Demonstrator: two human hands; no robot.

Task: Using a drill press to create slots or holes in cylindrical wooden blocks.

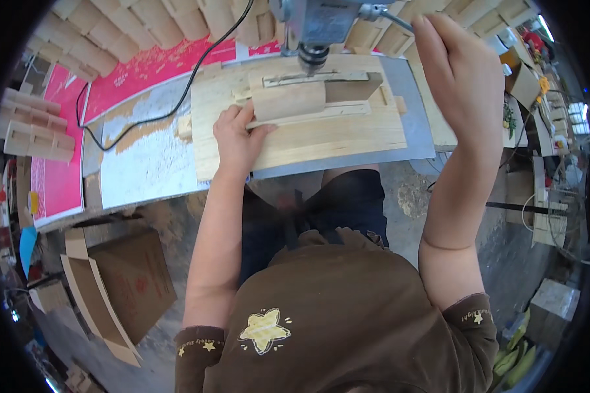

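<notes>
Brown shirt with a yellow star (263, 331) fills the lower field, nearest the camera. Left hand (237, 139), fingers spread and pressing flat rather than clasping, steadies a small wooden block (288, 99) on a pale wooden board (321, 134), which lies on the grey tabletop (418, 124). Right hand (453, 72) is raised with its fingers curled about the metal lever (381, 13) of a drill press; whether this grip is fully closed cannot be told. Drill chuck (313, 56) stands just above the block, at its far edge. Judged step: drilling the block. Next move calls for steady lever pressure and a firmly pinned block. Stacked wooden pieces (36, 134) lie left; a cardboard box (121, 285) sits on the floor.
</notes>
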